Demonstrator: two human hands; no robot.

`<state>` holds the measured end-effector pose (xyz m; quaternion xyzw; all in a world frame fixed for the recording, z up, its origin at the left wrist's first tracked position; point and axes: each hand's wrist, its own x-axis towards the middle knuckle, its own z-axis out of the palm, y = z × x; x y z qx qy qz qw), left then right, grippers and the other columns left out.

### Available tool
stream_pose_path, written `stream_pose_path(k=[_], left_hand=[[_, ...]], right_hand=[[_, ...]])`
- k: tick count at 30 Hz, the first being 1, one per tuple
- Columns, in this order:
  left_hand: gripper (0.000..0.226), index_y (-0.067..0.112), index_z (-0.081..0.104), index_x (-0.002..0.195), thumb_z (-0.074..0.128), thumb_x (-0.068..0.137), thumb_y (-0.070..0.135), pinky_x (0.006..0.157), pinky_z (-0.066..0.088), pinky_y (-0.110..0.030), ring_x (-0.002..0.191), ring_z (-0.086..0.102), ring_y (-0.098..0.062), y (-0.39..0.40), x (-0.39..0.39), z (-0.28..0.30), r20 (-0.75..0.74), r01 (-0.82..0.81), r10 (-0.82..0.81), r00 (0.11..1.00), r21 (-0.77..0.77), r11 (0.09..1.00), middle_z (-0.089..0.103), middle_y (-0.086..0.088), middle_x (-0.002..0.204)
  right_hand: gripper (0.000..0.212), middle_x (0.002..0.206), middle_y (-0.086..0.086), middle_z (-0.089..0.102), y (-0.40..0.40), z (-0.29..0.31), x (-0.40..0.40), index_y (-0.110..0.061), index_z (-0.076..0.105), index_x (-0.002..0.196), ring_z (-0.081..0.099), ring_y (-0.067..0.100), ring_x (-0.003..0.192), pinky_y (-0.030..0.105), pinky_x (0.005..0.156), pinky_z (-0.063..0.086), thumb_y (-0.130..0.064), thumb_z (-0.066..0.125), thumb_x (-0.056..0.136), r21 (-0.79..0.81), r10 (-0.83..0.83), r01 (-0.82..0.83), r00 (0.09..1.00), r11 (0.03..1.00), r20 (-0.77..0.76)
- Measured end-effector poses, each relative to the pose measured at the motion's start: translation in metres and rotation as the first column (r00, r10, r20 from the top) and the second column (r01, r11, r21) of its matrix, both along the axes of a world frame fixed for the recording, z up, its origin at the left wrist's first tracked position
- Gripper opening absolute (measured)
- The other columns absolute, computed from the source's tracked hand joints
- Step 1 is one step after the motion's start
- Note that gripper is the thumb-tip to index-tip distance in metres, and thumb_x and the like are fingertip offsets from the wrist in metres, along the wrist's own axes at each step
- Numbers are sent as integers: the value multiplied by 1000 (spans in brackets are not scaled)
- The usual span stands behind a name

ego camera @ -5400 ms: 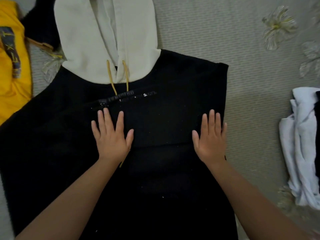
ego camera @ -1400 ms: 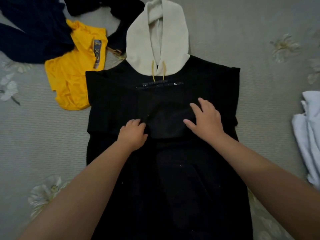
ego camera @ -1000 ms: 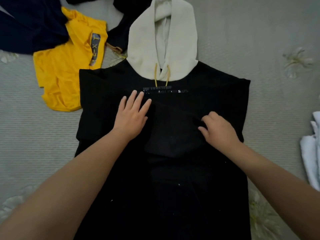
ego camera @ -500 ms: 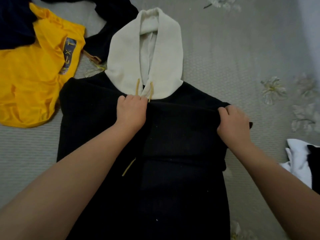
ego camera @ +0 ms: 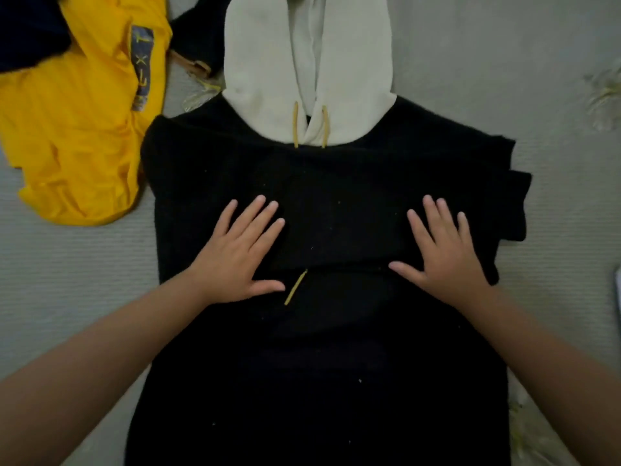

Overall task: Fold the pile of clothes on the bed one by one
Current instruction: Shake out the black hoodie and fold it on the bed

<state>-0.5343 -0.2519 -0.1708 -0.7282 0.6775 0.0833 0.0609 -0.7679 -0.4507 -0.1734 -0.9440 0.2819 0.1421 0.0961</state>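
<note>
Hands come first: we count two, both ours, reaching up from the near edge with bare forearms. Our left hand (ego camera: 237, 255) lies flat on the black hoodie (ego camera: 322, 364) at about 9 o'clock from the garment's middle, fingers straight and spread, thumb pointing toward 3 o'clock. Our right hand (ego camera: 440, 255) lies flat at about 3 o'clock, fingers likewise straight and slightly fanned, thumb pointing toward 9 o'clock. Neither hand pinches or curls round any cloth; both palms press down on it.

Between the thumbs we see one loose yellow cord end (ego camera: 295, 286), slanting out from under the lower edge of a folded band of black fabric that crosses the chest under our fingers. That band sticks out past the body at 3 o'clock as a thick folded sleeve end (ego camera: 514, 206).

The hoodie lies spread on the grey bedcover (ego camera: 487, 62), hem toward us, filling the centre. At 12 o'clock its one cream hood (ego camera: 307, 62) lies flat, with two yellow drawstrings (ego camera: 295, 124) hanging at the neck.

At 10 o'clock we count one crumpled yellow garment (ego camera: 74, 129) bearing a dark lettered label, just beside the hoodie's shoulder. Beyond it lie dark clothes (ego camera: 30, 28), number unclear. One pale flower print (ego camera: 605, 95) marks the cover at 2 o'clock.
</note>
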Motion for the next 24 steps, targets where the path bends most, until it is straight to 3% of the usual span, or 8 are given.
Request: stream_pose_path(k=[3, 6, 9, 12, 14, 19, 22, 24], left_hand=[[84, -5, 47, 127, 82, 57, 26, 99, 25, -59, 126, 35, -39, 20, 11, 8, 28, -25, 23, 999, 90, 996, 44, -26, 134], [49, -8, 51, 121, 45, 76, 8, 97, 30, -57, 118, 48, -42, 37, 17, 7, 53, -10, 11, 999, -18, 1000, 52, -27, 126], [48, -8, 51, 122, 32, 81, 8, 110, 24, -47, 118, 50, -41, 61, 23, 3, 130, -12, 22, 991, -77, 997, 54, -26, 125], [58, 2, -9, 136, 27, 92, 9, 113, -6, -40, 138, -7, -35, 85, 26, -5, 165, -171, 148, 975, 135, 976, 8, -23, 152], [68, 8, -28, 133, 28, 94, 10, 110, -16, -37, 136, -27, -28, 89, 28, -9, 146, -313, 281, 949, 307, 899, -19, -14, 152], [83, 10, -10, 145, 47, 86, 21, 113, -10, -36, 141, -17, -22, 75, 35, 6, -69, -370, 435, 898, 419, 829, -17, -10, 153], [64, 7, 25, 143, 48, 85, 23, 114, 4, -39, 142, 12, -25, 60, 42, 26, -276, -402, 400, 874, 52, 914, 21, -13, 152], [54, 2, 35, 138, 44, 89, 22, 113, 9, -39, 140, 22, -29, 38, 48, 29, -220, -362, 325, 920, -156, 919, 32, -16, 147]], right_hand=[[60, 135, 34, 40, 16, 2, 13, 12, 46, 126, 36, 52, 125, 64, 100, 26, -19, 52, 75, 15, -58, 58, 998, 998, 33], [56, 136, 32, 39, 34, 6, 25, 14, 42, 128, 34, 49, 128, 54, 104, 19, -3, 48, 75, 21, -102, 100, 987, 995, 122], [59, 143, 28, 31, 54, 5, 32, 9, 34, 135, 26, 44, 134, 47, 108, 12, 5, 56, 80, -14, -17, 18, 996, 1000, 90], [62, 156, 11, 0, 64, -5, 32, -10, 7, 146, -2, 26, 144, 39, 115, -2, -11, 40, 94, -12, 14, -14, 998, 1000, -66], [62, 156, 6, -4, 62, -5, 38, -14, 4, 147, -6, 23, 144, 40, 115, -2, -14, 37, 95, -11, -24, 23, 994, 1000, -107], [68, 155, 5, -12, 65, 7, 46, -19, 0, 147, -13, 21, 142, 44, 114, -6, -37, 37, 93, 37, -13, 23, 968, 999, -250], [72, 156, 4, -10, 83, 10, 58, -22, 3, 147, -13, 20, 142, 43, 113, -8, -53, 34, 90, 70, 28, -15, 980, 997, -196], [65, 156, 5, -8, 98, 5, 76, -21, 5, 147, -12, 21, 143, 45, 113, -7, -50, 29, 93, 71, -15, 25, 991, 997, -134]])
